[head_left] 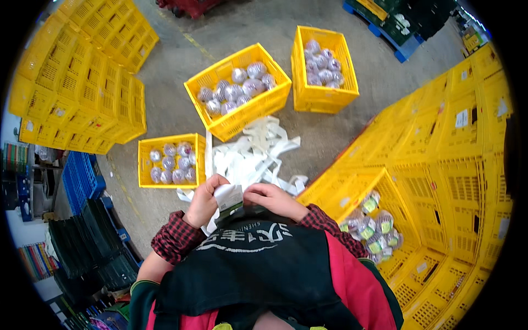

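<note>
So, left hand (202, 202) pinches white paper (227, 195), probably steadying it; right hand (279, 201) curls by right edge, can't tell if gripping.

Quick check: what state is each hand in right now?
Left hand: closed, holding a white sheet.
Right hand: partly curled near the sheet's right edge; whether it grips anything cannot be told.

Crates (253, 113) look like hard plastic, kinda semi-glossy. Balls (253, 87) have shiny clear film on them. Label (228, 199) looks like smooth paper, strips (242, 162) papery too, slightly glossy. Apron (247, 269) and checked sleeves (177, 236) are matt cloth; floor (170, 104)'s dull, concrete-looking.
</note>
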Demonstrator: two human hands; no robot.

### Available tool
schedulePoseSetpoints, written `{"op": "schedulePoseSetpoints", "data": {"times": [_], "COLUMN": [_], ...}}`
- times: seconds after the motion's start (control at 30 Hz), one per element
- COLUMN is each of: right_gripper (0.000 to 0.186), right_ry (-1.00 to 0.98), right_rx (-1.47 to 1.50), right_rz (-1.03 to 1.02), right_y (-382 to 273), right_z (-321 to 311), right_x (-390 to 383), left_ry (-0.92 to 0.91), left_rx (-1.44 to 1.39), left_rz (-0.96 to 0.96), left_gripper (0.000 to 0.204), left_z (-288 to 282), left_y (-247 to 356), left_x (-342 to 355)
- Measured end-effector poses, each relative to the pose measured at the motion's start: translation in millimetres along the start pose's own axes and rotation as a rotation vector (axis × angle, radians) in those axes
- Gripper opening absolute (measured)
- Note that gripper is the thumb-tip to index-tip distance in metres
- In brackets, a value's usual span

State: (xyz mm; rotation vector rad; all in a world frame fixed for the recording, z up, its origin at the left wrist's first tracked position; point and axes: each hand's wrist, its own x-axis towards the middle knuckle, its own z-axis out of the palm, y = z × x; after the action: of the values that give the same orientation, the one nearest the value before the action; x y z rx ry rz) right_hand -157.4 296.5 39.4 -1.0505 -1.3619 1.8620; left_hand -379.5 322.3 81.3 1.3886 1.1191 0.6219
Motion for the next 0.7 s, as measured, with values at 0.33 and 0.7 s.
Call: {"op": "schedulePoseSetpoints", "data": {"times": [0.33, 0.7], "right_gripper": [0.027, 0.053], "right_ry": [0.467, 1.23], "right_rx": [0.466, 0.652], "right_rz": [0.14, 0.562], "right_y": [62, 279], "right_z": [-190, -556], "right_x": [80, 212], "left_ry": [0.096, 0.544], "left_rx": [0.206, 0.205], "left_rz": [0.158, 0.304], "left_gripper": [0.025, 0.011], "left_z": [-69, -78], "left_y": [22, 140], "left_x": [145, 488]}}
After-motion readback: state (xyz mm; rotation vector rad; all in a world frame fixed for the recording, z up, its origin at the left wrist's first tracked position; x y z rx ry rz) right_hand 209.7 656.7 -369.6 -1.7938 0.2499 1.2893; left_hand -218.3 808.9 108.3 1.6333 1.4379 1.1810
